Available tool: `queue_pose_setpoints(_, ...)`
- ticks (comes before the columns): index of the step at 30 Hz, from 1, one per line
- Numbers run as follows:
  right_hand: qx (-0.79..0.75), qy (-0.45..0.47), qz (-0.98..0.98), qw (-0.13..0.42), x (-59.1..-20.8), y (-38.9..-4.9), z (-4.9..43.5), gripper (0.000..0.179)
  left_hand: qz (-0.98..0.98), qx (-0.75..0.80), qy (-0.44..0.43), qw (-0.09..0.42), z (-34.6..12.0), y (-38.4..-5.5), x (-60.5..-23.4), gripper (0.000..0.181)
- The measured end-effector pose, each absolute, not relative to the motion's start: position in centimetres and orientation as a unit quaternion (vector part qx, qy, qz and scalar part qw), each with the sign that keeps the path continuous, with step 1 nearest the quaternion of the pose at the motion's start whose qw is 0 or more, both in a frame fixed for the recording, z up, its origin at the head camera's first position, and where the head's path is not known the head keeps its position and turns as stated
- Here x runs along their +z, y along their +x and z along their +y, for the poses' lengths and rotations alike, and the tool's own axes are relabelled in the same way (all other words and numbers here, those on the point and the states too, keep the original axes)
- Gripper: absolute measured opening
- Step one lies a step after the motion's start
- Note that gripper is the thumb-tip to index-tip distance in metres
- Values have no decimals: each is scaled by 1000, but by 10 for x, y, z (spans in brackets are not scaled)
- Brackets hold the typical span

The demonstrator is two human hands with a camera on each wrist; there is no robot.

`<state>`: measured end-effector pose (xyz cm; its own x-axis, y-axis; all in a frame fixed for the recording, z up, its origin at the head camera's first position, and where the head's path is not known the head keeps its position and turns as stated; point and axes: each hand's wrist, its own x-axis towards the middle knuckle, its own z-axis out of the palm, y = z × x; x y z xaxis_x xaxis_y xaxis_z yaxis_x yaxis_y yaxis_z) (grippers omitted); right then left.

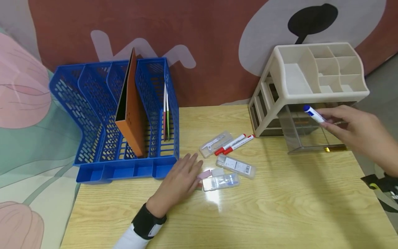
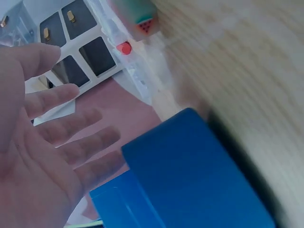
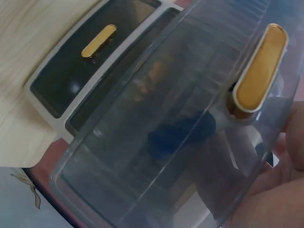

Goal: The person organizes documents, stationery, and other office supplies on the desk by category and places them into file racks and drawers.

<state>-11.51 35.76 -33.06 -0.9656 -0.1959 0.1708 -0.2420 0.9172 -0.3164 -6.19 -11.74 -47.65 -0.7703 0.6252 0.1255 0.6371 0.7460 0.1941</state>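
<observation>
My right hand (image 1: 357, 128) pinches a white marker with a blue cap (image 1: 313, 114) over a pulled-out clear drawer (image 1: 298, 150) of the white desktop organizer (image 1: 280, 83). In the right wrist view the drawer's gold handle (image 3: 261, 71) is close, and the blue cap (image 3: 183, 135) shows blurred through the clear plastic. Fingers straight, my left hand (image 1: 177, 183) is at the front corner of the blue file rack (image 1: 124, 169), beside a pink block (image 1: 204, 174). The left wrist view shows its spread fingers (image 2: 80, 123) and nothing in them.
Two red-capped markers (image 1: 234, 144) lie mid-table near a clear case (image 1: 214, 145), a labelled case (image 1: 236, 166) and another clear case (image 1: 221, 182). An orange folder (image 1: 132, 114) and thin booklets (image 1: 166, 114) stand in the rack. A patterned cloth (image 1: 211, 34) hangs behind.
</observation>
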Motion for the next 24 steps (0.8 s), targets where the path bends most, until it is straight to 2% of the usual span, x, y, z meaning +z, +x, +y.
queue_pose_setpoints(8,97,167,-981,24,-331,-131,354,37,-934,-72,-348,46,-119,-58,-469,55)
queue_pose_setpoints(12,93,177,-979,-26,-328,-142,350,36,-932,-60,-352,55,-122,-57,-467,54)
queue_pose_setpoints(15,94,167,-979,-70,-327,-150,348,36,-932,-58,-354,56,-123,-56,-464,55)
queue_pose_setpoints(24,153,116,-971,-144,-330,-165,345,32,-926,-47,-368,66,-123,-53,-459,55)
